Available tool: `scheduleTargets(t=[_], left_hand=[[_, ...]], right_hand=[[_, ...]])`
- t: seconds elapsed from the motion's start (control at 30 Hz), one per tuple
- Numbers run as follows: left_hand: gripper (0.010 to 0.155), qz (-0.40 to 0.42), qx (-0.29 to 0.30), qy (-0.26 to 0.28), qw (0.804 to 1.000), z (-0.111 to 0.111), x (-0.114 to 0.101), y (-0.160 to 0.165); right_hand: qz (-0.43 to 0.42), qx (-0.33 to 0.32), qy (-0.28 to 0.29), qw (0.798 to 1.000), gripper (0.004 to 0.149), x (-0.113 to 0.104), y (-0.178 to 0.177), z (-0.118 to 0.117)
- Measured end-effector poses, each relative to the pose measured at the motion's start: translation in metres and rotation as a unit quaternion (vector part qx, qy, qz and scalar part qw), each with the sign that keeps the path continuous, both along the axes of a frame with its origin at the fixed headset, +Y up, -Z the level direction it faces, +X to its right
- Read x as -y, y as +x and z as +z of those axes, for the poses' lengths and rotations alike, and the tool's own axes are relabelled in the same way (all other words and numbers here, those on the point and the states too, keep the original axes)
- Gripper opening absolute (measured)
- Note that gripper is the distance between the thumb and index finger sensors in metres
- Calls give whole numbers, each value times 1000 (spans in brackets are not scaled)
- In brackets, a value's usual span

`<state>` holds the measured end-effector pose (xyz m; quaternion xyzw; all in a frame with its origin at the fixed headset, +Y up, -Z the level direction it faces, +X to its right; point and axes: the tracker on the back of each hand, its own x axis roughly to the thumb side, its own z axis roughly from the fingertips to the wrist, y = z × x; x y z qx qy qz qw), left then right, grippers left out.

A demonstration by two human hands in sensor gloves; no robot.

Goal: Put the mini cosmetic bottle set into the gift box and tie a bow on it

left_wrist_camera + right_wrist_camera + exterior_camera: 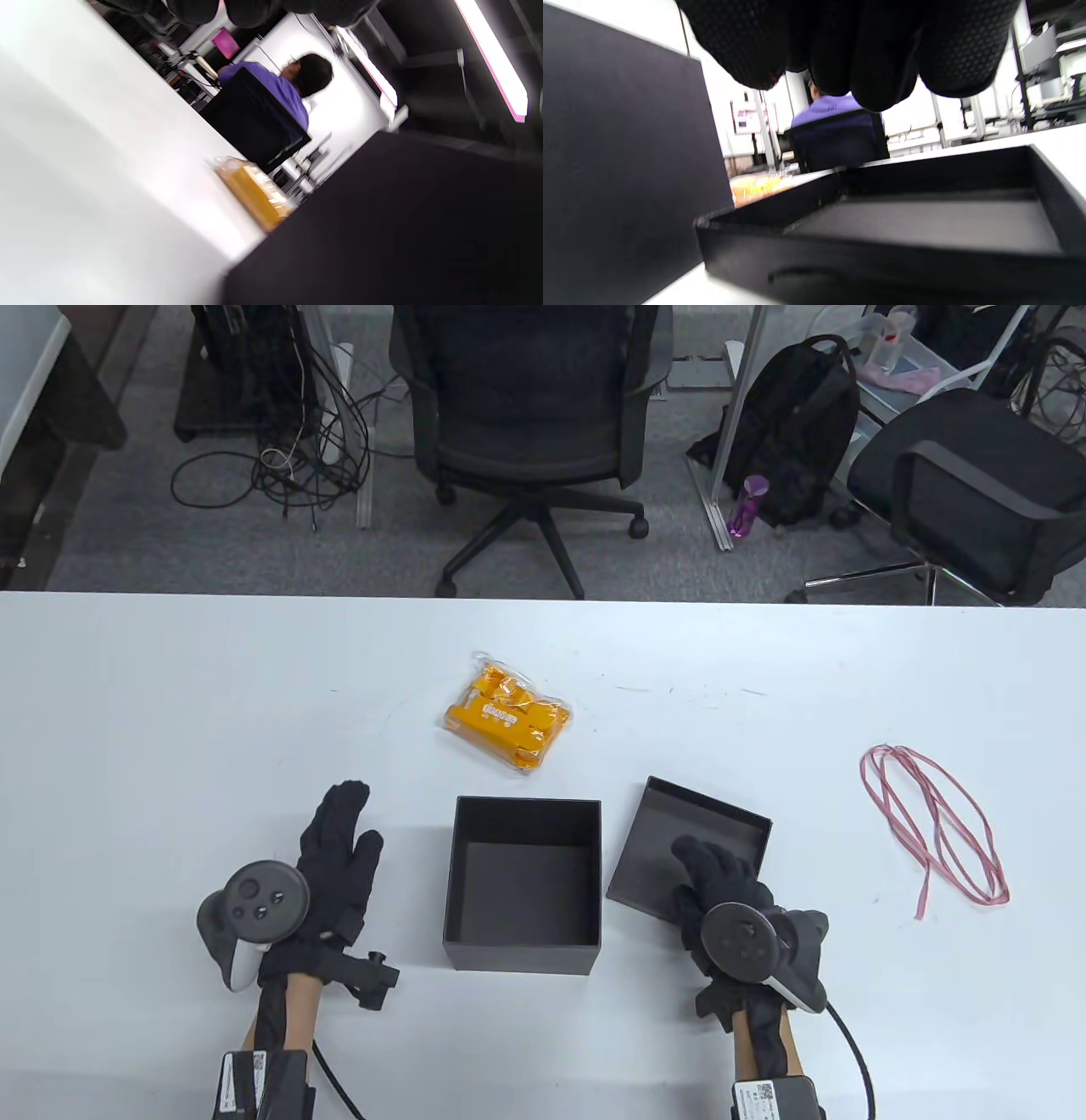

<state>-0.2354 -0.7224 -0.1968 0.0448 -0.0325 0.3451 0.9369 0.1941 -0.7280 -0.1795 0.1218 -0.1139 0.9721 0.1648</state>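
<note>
The mini bottle set [506, 718] is an orange pack in a clear bag, lying on the white table beyond the gift box; it shows blurred in the left wrist view [254, 192] and the right wrist view [755, 186]. The black gift box [526, 808] stands open and empty. Its lid [670, 823] lies upturned just right of it. My left hand [348, 836] rests flat on the table left of the box, fingers straight. My right hand [713, 869] hovers over the lid's near edge, and its fingers [878, 63] hang above the lid [925, 220], holding nothing.
A pink ribbon [933, 823] lies in loose loops at the right of the table. Beyond the far table edge stand office chairs [526, 415] and a backpack [797, 432]. A person in a purple top [271, 84] sits at a distance.
</note>
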Motion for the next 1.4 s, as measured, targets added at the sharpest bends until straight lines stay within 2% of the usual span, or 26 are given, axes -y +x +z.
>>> scheduleTargets(t=[0.1, 0.17, 0.27, 0.33, 0.4, 0.53, 0.63, 0.77, 0.93, 1.0, 1.1, 1.2, 1.27, 1.4], left_hand=[[68, -130, 59, -44, 989, -45, -9, 17], [73, -216, 78, -74, 970, -75, -9, 33], [81, -321, 99, -91, 937, -117, -4, 58], [90, -378, 129, -123, 908, -146, 2, 73], [99, -398, 152, -154, 892, -165, 6, 83], [115, -403, 180, -180, 879, -192, 16, 96], [123, -383, 193, -204, 880, -204, 24, 99], [125, -359, 205, -226, 882, -214, 37, 102], [125, -395, 211, -230, 864, -215, 50, 104], [125, -409, 210, -229, 858, -214, 55, 105], [124, -407, 210, -224, 860, -214, 55, 105], [122, -431, 206, -221, 850, -215, 55, 109], [114, -454, 206, -224, 838, -214, 56, 112], [110, -469, 198, -202, 837, -210, 54, 115]], right_hand=[[-5, 16, 14, 1000, 57, -1, 4, 0], [1, 24, 12, 1000, 56, 0, 8, 0], [-3, 36, 7, 999, 56, 2, 16, 1], [-6, 46, 7, 999, 56, 3, 21, 1], [-4, 53, 7, 999, 56, 4, 24, 0], [-2, 62, 3, 998, 56, 6, 28, 0], [-9, 65, 4, 998, 56, 7, 29, 0], [0, 71, -10, 997, 56, 11, 32, -2], [4, 65, -11, 998, 56, 12, 28, -2], [13, 63, -12, 998, 56, 13, 27, -2], [17, 66, -20, 997, 56, 16, 28, -3], [7, 71, -23, 997, 55, 17, 31, -4], [2, 71, -25, 997, 55, 18, 32, -4], [9, 73, -29, 997, 55, 18, 32, -4]])
